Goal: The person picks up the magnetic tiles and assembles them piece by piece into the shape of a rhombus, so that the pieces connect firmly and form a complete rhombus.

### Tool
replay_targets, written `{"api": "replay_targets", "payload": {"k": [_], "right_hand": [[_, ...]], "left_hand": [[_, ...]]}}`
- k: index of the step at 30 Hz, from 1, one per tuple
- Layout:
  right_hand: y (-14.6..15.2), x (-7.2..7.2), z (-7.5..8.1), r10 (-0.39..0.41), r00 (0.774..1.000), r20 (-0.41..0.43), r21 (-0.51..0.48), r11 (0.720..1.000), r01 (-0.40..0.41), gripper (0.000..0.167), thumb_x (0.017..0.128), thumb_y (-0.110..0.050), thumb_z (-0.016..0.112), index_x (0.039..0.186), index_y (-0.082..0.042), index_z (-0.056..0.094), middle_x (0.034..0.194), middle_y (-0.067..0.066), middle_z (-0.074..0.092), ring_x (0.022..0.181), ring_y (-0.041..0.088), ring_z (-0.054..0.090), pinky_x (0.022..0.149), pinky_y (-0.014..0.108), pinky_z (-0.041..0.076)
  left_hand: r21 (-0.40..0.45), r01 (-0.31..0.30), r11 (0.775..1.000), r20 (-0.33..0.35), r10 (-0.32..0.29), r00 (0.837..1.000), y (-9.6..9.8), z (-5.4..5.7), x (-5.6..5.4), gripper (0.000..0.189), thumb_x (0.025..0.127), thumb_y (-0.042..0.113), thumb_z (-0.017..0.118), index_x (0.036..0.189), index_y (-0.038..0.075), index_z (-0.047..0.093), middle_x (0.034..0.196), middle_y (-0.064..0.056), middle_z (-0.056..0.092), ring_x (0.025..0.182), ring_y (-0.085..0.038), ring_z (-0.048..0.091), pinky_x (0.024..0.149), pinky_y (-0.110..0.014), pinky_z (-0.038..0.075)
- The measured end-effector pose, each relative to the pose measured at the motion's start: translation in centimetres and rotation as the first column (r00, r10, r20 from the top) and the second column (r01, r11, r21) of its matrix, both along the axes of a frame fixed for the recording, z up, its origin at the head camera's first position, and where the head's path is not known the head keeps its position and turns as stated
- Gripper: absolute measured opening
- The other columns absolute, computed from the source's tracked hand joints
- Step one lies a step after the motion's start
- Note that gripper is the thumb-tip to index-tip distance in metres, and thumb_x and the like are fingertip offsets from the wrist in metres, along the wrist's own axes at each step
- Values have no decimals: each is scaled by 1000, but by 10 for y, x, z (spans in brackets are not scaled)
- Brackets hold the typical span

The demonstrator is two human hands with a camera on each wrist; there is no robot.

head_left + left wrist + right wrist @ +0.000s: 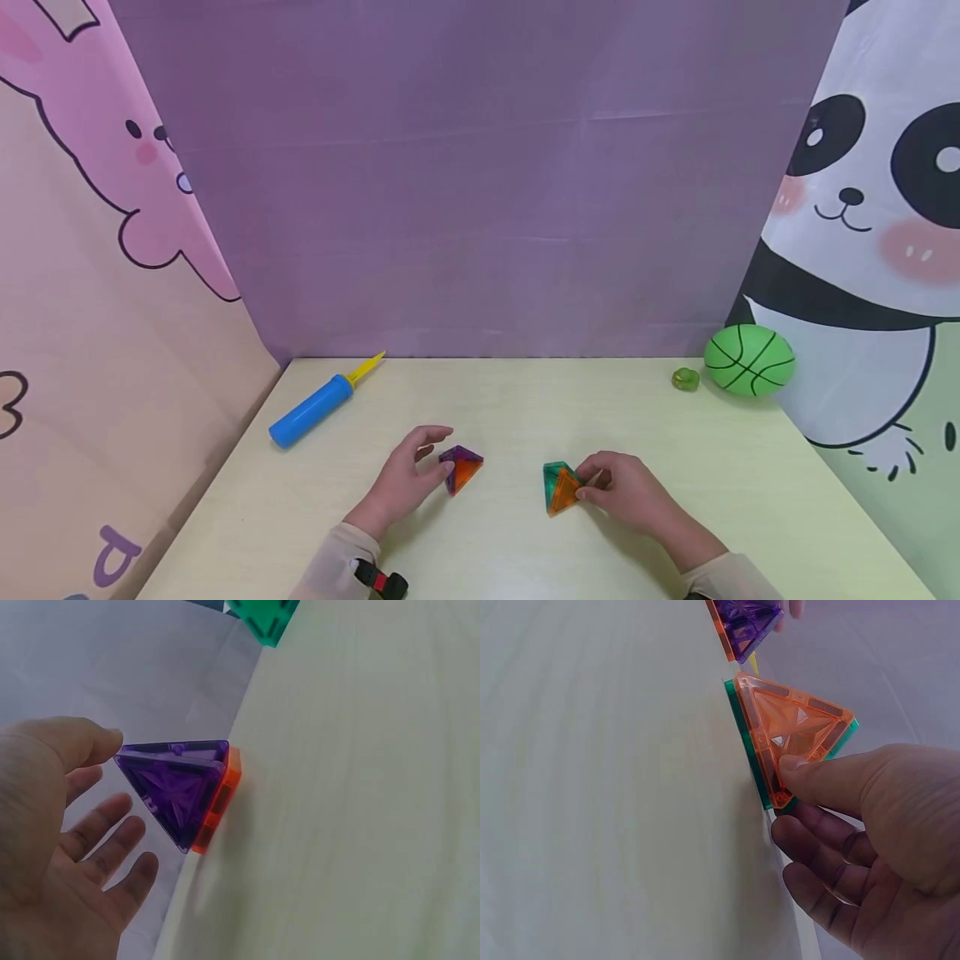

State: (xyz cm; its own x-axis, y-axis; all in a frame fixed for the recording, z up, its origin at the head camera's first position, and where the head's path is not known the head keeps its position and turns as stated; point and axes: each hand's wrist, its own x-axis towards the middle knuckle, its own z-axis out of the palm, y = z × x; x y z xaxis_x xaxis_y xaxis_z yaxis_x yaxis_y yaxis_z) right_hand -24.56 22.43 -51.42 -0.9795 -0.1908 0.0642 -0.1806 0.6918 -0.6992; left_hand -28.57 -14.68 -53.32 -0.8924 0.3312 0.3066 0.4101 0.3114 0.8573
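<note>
Purple and orange triangular magnetic tiles [467, 472], joined together, are beside my left hand [405, 482]. In the left wrist view, the thumb tip is at the corner of the purple tile [178, 787], while the other fingers stay loosely spread away from it. My right hand [628, 492] pinches an orange triangular tile [799, 724] together with a green triangular tile [553, 478] behind it. The right thumb presses on the orange face; the index fingertip is hidden behind the tiles. A gap separates the two tile groups.
On the pale table [502, 400], a blue hand pump [311, 412] with a yellow nozzle lies at the back left. A green ball with black lines [750, 360] and a small green object [686, 379] are at the back right. A purple backdrop [480, 183] stands behind.
</note>
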Motion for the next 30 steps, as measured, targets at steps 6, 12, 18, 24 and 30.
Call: {"api": "replay_targets", "payload": {"k": [6, 12, 18, 24, 30], "right_hand": [[1, 1, 2, -15, 1000, -3, -1, 1000, 15, 20, 85, -4, 85, 98, -16, 75, 88, -5, 70, 80, 17, 64, 61, 28, 54], [2, 2, 1, -12, 1000, -1, -3, 1000, 12, 20, 86, -4, 85, 99, -15, 75, 89, -4, 69, 80, 18, 63, 60, 28, 54], [3, 1, -1, -4, 1000, -5, -18, 1000, 4, 19, 86, -5, 84, 100, -15, 75, 91, -4, 70, 81, 17, 64, 61, 28, 54], [5, -1, -4, 5, 1000, -12, -26, 1000, -6, 19, 87, -6, 84, 100, -16, 75, 90, -5, 70, 80, 17, 64, 60, 28, 54], [5, -2, -5, 17, 1000, -23, -25, 1000, -18, 19, 87, -5, 84, 100, -16, 75, 91, -5, 70, 81, 17, 65, 61, 27, 55]], "left_hand": [[-8, 51, 999, 79, -50, 996, -4, -5, -4, 54, 99, 13, 74, 148, 9, 53, 152, -10, 54, 142, -29, 47, 121, -52, 35], [-42, 93, 995, 123, -87, 989, -8, -10, -6, 59, 98, 14, 76, 152, 8, 51, 154, -9, 53, 143, -30, 47, 121, -52, 35], [-83, 108, 991, 119, -98, 988, -8, -14, -8, 61, 97, 16, 77, 153, 11, 51, 152, -2, 55, 141, -27, 51, 119, -48, 38], [-107, 96, 990, 102, -85, 991, -6, -13, -5, 56, 96, 14, 78, 148, 14, 56, 145, -2, 60, 135, -27, 57, 115, -47, 43], [-102, 94, 990, 81, -86, 993, -3, -12, -3, 53, 93, 16, 82, 142, 17, 60, 137, -2, 64, 129, -26, 60, 113, -46, 46]]}}
